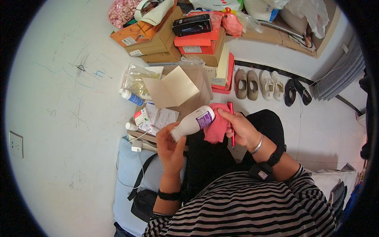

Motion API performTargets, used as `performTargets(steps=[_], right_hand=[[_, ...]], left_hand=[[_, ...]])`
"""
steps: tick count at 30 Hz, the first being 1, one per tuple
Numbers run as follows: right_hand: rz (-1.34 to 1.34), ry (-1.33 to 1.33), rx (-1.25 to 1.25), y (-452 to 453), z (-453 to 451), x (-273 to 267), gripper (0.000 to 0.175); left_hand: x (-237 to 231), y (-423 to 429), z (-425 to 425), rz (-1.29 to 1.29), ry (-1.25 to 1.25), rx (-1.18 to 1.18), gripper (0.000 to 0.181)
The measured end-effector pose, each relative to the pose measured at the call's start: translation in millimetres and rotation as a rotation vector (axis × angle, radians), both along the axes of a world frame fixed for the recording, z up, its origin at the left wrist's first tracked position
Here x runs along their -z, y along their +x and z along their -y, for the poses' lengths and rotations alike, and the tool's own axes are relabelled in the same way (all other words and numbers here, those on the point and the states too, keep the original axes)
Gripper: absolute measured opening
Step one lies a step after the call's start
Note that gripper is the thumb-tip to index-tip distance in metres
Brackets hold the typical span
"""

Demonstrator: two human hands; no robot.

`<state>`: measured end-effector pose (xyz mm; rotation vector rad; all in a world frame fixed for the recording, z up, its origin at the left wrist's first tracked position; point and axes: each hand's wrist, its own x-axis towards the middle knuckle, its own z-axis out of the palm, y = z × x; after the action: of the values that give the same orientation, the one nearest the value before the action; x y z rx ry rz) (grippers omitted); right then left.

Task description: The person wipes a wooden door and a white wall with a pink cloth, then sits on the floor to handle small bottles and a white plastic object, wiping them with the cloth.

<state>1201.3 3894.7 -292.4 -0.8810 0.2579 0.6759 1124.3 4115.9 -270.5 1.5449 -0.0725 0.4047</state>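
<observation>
My left hand [171, 148] grips a white plastic bottle [189, 124] by its capped end, tilted up to the right. A purple label with writing wraps the bottle near its base. In my right hand [241, 127] are a pink cloth [214, 130] and a slim red pen-like stick [232, 139], which sticks out past the fingers at both ends. The cloth lies against or close beside the bottle's base; whether it touches cannot be told. Beyond the bottle, an open blank notebook [174, 89] rests on a small brown table [201, 86].
Around the notebook are a blue-and-white bottle [132, 97], a small white bottle [131, 126], a medicine box [141, 116] and a charger with a cable [136, 145]. Shoeboxes [160, 44] are stacked behind. Pairs of shoes [247, 84] line the floor at right. A wall [59, 118] bounds the left.
</observation>
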Motion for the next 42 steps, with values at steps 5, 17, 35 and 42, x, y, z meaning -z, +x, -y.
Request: performTargets(steps=[5,17,35,42], right_hand=[[0.176,0.022,-0.046,9,9,1,0.025],[0.279,-0.119,-0.229,-12,3,6,0.033],[1.150,-0.806,-0.328,-11,-19,0,0.040],[0.789,-0.842,-0.414,0,1,24,0.036]], left_hand=[[-8,-5,-9,0.080,-0.019,0.172,0.042],[9,-1,-8,-0.488,-0.082,0.031,0.024],[22,-14,-1,-0.005,0.544,0.144,0.032],[34,-14,-45,-0.123,0.082,-0.190,0.036]])
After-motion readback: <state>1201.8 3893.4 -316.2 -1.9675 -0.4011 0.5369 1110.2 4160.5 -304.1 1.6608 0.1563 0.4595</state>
